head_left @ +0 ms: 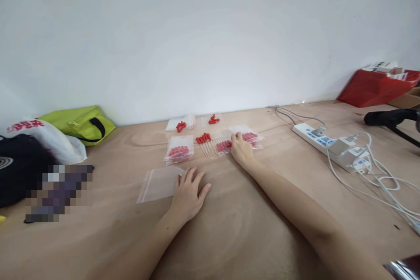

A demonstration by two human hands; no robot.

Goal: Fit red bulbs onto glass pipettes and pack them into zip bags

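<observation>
My left hand (pixel 189 194) rests with fingers spread on the right side of a clear zip bag (pixel 156 185) lying flat. My right hand (pixel 242 148) has its fingers curled down over clear zip bags (pixel 252 137) with red-ended pieces inside; its fingertips are hidden, so what they hold cannot be made out. Just left of it, several thin pale sticks with red ends (pixel 204 139) lie side by side on the table. Another stack of filled zip bags (pixel 179 150) sits beyond my left hand.
At the back lie loose red pieces (pixel 180 126) on bags and a second small heap (pixel 214 119). A white power strip (pixel 320 140) with cables is on the right, a red bag (pixel 374 87) behind. A green bag (pixel 82 123) and dark bag (pixel 21 166) stand left.
</observation>
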